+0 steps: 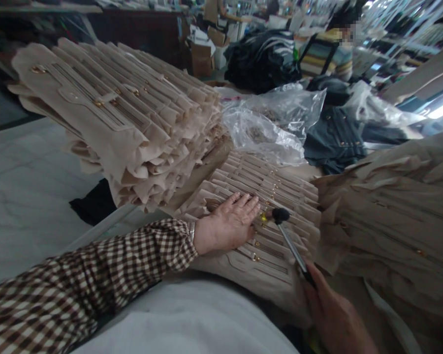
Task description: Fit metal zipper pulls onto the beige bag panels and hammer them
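My L hand (pixel 227 227) lies flat on stacked beige fabric panels (pixel 276 189), L fingers (pixel 245 204) released; R hand (pixel 334 314) clenched on small hammer (pixel 291 241). Risk: mis-hit strikes L fingers, hammer head v. near.

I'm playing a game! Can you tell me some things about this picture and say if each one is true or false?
1. The left hand lies flat on a stack of beige fabric pieces. True.
2. The right hand holds a pair of scissors. False: it holds a small hammer with a black head.
3. The left sleeve has a brown and white check pattern. True.
4. The fabric pieces have no metal parts. False: small gold-coloured fittings show on them.
5. A person in a striped top is in the background. True.
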A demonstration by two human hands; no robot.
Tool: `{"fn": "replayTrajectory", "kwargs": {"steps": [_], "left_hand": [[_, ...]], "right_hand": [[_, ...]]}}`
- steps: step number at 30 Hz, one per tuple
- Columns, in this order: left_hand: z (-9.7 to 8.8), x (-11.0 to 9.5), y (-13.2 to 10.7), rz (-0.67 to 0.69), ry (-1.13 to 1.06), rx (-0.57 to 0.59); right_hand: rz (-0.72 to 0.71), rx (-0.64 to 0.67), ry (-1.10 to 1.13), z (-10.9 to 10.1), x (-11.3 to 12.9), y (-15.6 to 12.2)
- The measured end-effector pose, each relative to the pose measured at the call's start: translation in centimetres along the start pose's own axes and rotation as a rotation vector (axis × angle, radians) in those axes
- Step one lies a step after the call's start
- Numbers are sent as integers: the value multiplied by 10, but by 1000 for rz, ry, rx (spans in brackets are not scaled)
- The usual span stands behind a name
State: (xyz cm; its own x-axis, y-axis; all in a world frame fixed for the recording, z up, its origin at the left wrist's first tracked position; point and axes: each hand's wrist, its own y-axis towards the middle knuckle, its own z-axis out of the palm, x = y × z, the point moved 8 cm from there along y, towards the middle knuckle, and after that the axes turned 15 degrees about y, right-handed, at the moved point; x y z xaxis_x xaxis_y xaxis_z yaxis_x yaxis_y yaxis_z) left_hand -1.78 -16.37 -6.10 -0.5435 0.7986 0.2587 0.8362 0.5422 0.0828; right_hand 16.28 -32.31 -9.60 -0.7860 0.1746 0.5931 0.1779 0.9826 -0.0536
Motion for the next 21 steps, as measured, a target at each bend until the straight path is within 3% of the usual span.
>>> {"fn": "replayTrajectory", "kwargs": {"steps": [5, 7, 10, 12, 18, 21], "left_hand": [[-2, 0, 2, 6, 30, 0], [-1, -2, 1, 12, 37, 0], [0, -2, -2, 4, 44, -6], [2, -2, -2, 8, 47, -6], [11, 8, 29, 14, 31, 45], [7, 13, 45, 5, 34, 87]], "right_hand": [[-26, -71, 43, -21, 6, -19], [-1, -83, 78, -16, 6, -27], [56, 11, 98, 5, 0, -29], [77, 25, 98, 7, -4, -26], [-18, -198, 63, -42, 5, -12], [-56, -173, 68, -37, 11, -9]]}}
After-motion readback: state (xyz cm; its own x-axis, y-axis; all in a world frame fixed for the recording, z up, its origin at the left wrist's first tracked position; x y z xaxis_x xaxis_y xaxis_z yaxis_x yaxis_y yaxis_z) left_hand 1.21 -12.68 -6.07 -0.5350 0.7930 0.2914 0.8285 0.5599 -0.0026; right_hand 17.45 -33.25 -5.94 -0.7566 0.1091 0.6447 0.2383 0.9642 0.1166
